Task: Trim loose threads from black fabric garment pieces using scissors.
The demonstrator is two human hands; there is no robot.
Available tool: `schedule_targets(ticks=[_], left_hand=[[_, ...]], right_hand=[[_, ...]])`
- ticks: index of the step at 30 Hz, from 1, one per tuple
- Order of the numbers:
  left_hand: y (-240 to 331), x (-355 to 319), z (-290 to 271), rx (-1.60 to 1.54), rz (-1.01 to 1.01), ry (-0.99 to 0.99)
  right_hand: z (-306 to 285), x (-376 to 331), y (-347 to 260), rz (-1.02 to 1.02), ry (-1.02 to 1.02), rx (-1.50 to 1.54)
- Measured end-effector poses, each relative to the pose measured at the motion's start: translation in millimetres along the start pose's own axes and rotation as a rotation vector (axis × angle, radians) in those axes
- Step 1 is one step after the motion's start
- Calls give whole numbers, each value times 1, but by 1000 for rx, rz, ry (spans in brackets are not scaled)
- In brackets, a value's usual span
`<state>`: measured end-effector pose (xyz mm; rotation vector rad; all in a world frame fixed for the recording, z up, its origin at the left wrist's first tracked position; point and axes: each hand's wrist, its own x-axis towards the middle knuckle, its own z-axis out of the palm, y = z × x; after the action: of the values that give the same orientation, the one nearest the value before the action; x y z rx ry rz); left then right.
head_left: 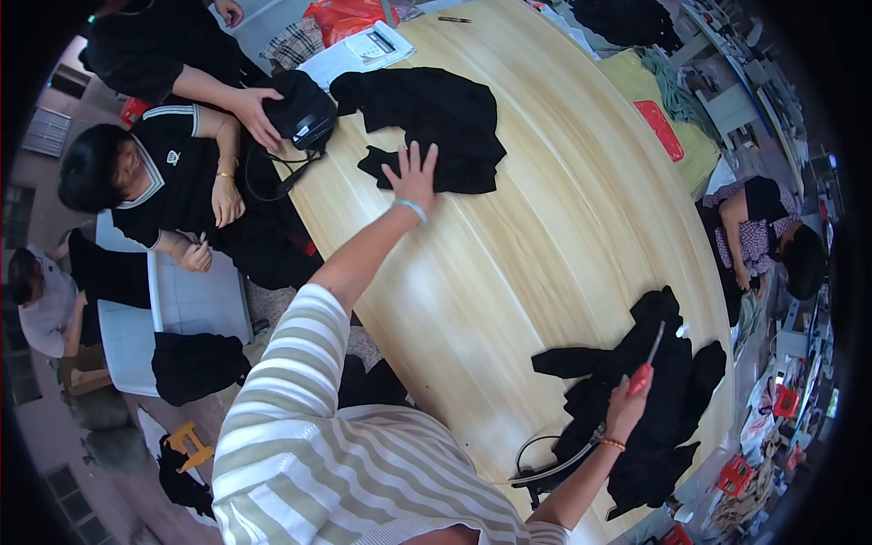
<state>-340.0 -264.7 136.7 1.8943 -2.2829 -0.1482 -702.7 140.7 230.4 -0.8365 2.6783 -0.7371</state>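
My left hand lies flat with fingers spread on the lower edge of a black garment near the table's far left. In my right hand is a red-handled tool with a long thin metal blade, pointing away and to the right. I cannot tell whether it is a pair of scissors. Beneath that hand, a second black garment spreads crumpled across the table's near right. A curved grey cord or tube runs close by my right wrist.
Both garments rest on a wooden table. A co-worker's hand touches a black rounded case with a strap at its left edge. Papers and a pen lie farther off. Another person sits left beside a white bin; one bends at right.
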Motion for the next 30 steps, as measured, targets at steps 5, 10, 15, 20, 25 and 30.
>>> schedule_targets(ticks=[5,10,15,20,25,30], left_hand=[[-8,0,32,-102,213,-186],[76,-130,57,-507,362,-428],[112,-245,27,-1140,622,-914],[56,-231,-26,-579,654,-338],[-22,-233,-20,-184,748,-519],[-44,-258,14,-190,1005,-255]], right_hand=[[46,-11,-51,-200,-121,-123],[74,-17,-86,-175,-360,-129],[90,-36,-118,-301,-435,-187],[101,-63,-87,-314,-422,-227],[113,-94,-63,-348,-443,-337],[130,-93,-31,-371,-431,-352]])
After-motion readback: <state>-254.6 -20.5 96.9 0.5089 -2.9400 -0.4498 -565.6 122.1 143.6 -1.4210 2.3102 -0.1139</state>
